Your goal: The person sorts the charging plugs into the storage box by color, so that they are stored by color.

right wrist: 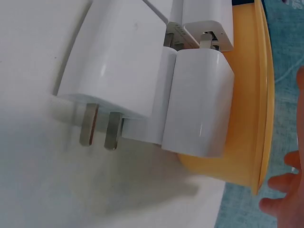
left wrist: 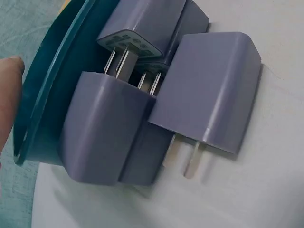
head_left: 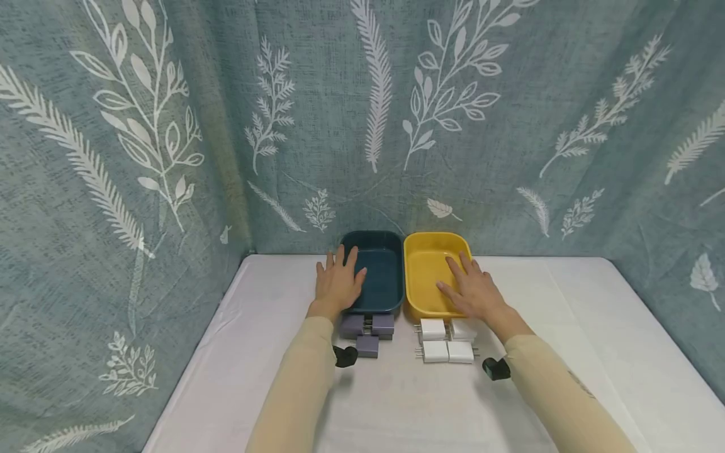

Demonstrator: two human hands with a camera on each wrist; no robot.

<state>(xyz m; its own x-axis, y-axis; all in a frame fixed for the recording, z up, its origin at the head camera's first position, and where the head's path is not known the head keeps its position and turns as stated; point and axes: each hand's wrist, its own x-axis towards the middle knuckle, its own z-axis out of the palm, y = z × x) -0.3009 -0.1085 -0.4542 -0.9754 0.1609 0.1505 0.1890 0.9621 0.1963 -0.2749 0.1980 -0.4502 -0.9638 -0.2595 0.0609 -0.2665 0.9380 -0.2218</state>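
Observation:
My left hand (head_left: 338, 283) is spread over the left side of a dark teal tray (head_left: 381, 277), its fingers fairly straight and holding nothing. Over the right side of a yellow tray (head_left: 425, 270) is my right hand (head_left: 474, 290), fingers spread and likewise holding nothing. Whether either hand touches its tray I cannot tell. Several purple charger plugs (left wrist: 204, 90) are stacked against the near side of the teal tray, metal prongs showing. Several white charger plugs (right wrist: 114, 57) are grouped in front of the yellow tray, prongs pointing sideways in the head view.
The two trays stand side by side at the back of a table with a white cloth (head_left: 408, 402). Behind them hangs a blue-green curtain (head_left: 340, 126) with white leaf prints, which also runs along both sides. A black strap piece (head_left: 496, 369) shows at the right wrist.

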